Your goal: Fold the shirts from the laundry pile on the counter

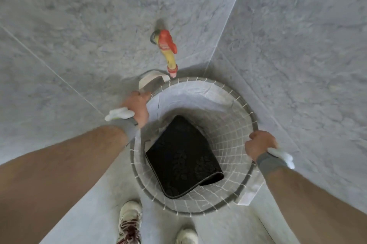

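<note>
Head view: laundry basket held by both handles over a tiled floor

The left hand point(137, 107) curls round a fabric handle point(150, 83) at the rim; the right hand point(259, 145) is closed over the opposite rim of the basket point(234, 203), its handle hidden under the fingers. Gripping on opposite sides probably keeps the basket level for carrying. Both arms reach forward and down. Between the grips, a folded dark shirt point(184, 156) lies on the basket floor. Beyond the left grip, a yellow and red tap point(167, 49). Below, two shoes point(130, 222)

No legible text — anywhere.
</note>
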`<state>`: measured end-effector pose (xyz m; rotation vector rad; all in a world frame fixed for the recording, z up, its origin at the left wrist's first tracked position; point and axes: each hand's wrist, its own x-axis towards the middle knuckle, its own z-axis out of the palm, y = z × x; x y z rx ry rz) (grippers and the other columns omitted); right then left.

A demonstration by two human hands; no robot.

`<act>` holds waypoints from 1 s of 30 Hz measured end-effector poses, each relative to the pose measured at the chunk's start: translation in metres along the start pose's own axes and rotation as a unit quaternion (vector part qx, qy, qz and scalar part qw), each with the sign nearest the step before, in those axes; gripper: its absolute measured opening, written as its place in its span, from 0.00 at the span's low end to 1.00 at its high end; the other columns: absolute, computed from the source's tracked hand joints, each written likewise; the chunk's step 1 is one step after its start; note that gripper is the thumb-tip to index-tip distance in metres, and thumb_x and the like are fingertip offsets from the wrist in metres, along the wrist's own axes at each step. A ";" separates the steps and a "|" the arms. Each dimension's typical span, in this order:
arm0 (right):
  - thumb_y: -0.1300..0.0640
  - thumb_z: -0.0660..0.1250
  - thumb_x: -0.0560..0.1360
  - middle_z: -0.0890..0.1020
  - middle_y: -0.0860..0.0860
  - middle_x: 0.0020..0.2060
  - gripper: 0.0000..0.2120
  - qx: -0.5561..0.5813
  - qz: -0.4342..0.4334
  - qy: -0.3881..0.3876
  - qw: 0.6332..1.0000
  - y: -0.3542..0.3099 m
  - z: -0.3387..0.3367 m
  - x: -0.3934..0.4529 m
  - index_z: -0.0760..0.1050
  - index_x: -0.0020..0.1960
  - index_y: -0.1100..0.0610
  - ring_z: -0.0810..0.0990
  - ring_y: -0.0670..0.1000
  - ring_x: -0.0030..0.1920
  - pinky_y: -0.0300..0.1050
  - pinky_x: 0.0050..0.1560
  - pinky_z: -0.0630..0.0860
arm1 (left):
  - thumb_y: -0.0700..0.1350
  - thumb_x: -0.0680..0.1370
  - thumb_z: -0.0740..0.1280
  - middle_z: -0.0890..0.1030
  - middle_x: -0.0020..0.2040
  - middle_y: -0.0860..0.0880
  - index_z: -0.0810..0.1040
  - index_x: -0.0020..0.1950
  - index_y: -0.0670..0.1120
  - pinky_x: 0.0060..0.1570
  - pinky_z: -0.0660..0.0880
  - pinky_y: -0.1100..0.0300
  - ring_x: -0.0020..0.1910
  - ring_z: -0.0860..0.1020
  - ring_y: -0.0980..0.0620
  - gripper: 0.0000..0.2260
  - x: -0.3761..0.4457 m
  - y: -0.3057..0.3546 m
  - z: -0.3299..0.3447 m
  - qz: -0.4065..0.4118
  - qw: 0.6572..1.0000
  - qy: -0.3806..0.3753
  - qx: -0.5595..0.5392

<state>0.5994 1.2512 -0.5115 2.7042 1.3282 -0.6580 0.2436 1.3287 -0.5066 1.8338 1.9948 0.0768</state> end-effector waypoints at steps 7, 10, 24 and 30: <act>0.60 0.64 0.74 0.72 0.53 0.70 0.23 0.005 0.015 -0.081 0.997 0.007 0.029 0.009 0.73 0.68 0.53 0.74 0.58 0.65 0.44 0.64 0.70 | 0.39 0.76 0.63 0.74 0.62 0.41 0.68 0.73 0.53 0.52 0.75 0.50 0.54 0.77 0.35 0.25 0.003 -0.033 0.050 0.006 0.999 0.016 -0.041; 0.58 0.63 0.75 0.69 0.53 0.72 0.24 -0.004 0.016 -0.110 0.994 0.006 0.037 0.011 0.70 0.71 0.54 0.72 0.58 0.67 0.43 0.63 0.69 | 0.41 0.77 0.63 0.75 0.63 0.41 0.66 0.73 0.54 0.53 0.73 0.52 0.56 0.76 0.37 0.24 0.004 -0.035 0.064 -0.007 0.999 0.014 -0.048; 0.51 0.61 0.74 0.66 0.56 0.66 0.21 -0.095 0.001 -0.119 0.988 -0.009 0.020 -0.013 0.71 0.67 0.48 0.73 0.62 0.58 0.50 0.59 0.74 | 0.41 0.73 0.67 0.67 0.64 0.42 0.62 0.74 0.60 0.48 0.75 0.51 0.52 0.75 0.38 0.32 -0.053 -0.040 0.067 -0.014 0.998 0.038 -0.040; 0.53 0.60 0.76 0.74 0.59 0.62 0.17 -0.147 -0.083 -0.134 0.977 -0.053 -0.026 -0.057 0.76 0.61 0.57 0.73 0.60 0.59 0.48 0.57 0.73 | 0.45 0.70 0.70 0.69 0.61 0.44 0.75 0.62 0.51 0.53 0.72 0.48 0.56 0.72 0.39 0.20 -0.087 -0.017 0.022 -0.050 0.998 0.024 -0.002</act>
